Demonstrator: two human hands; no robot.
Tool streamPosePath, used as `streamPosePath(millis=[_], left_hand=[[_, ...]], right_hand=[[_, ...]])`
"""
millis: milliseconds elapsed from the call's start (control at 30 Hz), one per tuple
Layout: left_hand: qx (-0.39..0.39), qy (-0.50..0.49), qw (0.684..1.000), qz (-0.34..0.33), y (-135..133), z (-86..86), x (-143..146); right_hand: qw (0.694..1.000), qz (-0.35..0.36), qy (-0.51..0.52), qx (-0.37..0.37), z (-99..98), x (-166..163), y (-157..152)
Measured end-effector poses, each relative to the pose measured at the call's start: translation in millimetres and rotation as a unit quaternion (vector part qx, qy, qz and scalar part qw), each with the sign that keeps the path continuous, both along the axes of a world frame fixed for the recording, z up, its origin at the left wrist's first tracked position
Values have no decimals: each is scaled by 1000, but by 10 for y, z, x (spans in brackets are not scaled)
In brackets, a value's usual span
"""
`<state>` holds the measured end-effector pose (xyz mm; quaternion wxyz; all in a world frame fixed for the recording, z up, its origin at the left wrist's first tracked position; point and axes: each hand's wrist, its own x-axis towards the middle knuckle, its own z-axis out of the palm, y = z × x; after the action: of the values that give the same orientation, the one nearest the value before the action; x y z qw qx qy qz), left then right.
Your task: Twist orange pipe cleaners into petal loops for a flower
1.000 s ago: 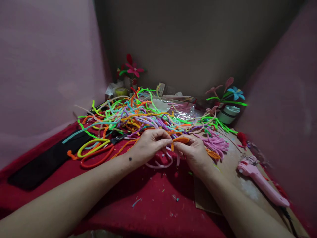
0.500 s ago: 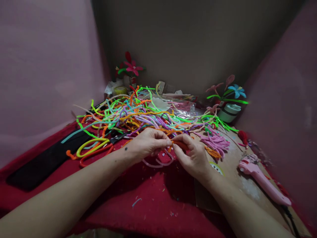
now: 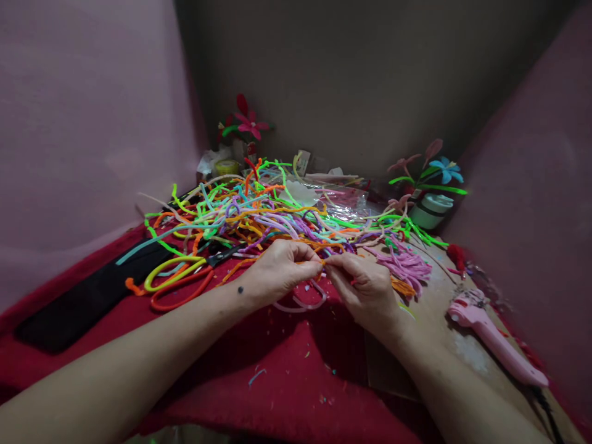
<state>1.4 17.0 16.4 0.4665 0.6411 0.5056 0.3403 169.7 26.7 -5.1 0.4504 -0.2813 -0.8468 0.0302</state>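
One left hand (image 3: 277, 274), one right hand (image 3: 365, 290), one orange pipe cleaner (image 3: 323, 263), one glue gun (image 3: 490, 336), two flower bunches: upper left (image 3: 245, 123), upper right (image 3: 432, 169).

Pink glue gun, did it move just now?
No. The pink glue gun lies in the same spot on the brown board, near its right edge.

A big heap of fuzzy wires (image 3: 259, 216) lies in the middle, on a cloth (image 3: 277, 382). On the near side of the heap the left hand (image 3: 277, 271) and the right hand (image 3: 365, 290) meet, and their fingers pinch one short wire (image 3: 324, 263) between them. Left of the hands lie scissors (image 3: 178, 280), and farther left a flat case (image 3: 87, 302). Right of the hands a bunch of cut wires (image 3: 402, 265) sits on a board (image 3: 444, 320). The glue gun (image 3: 490, 336) lies on the board too, nearer and more to the right. A flower (image 3: 247, 126) stands far left, behind the heap. A jar (image 3: 428, 211) stands far right.
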Motion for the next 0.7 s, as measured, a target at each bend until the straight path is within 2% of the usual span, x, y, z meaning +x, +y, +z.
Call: streamPosePath(millis=[67,133,200,267,333,367,467,533,567,600,633,700], left_hand=[[72,52,996,11,-12,-41,16],[181,128,975,14,-22,-89,17],[316,224,922,4,-32,-131,5],[433,319,843,-10,-44,-158,-10],[503,395,769,-21,-61,-160,-18],[525,422,738,-25,-74,-153,-18],[571,463,676,-49,-122,-107,-7],[594,467,652,-63,-155,-76,0],[601,465,646,-66,-166,-66,1],[604,463,645,-67,-173,-60,-1],[602,460,649,-68,-174,-57,-4],[578,452,677,-60,-157,-60,-15]], right_hand=[[1000,0,10,-28,8,-3,-11],[996,-4,31,-89,16,-16,-26],[981,-8,55,-188,27,-36,-41],[949,-5,87,-303,39,-54,-47],[897,14,133,-422,49,-61,-35],[860,31,163,-482,51,-57,-22],[713,100,232,-654,44,-24,44],[617,154,252,-730,30,5,89],[582,177,257,-751,22,15,106],[562,195,263,-760,15,21,117],[559,203,269,-757,9,22,121],[593,191,278,-731,2,11,115]])
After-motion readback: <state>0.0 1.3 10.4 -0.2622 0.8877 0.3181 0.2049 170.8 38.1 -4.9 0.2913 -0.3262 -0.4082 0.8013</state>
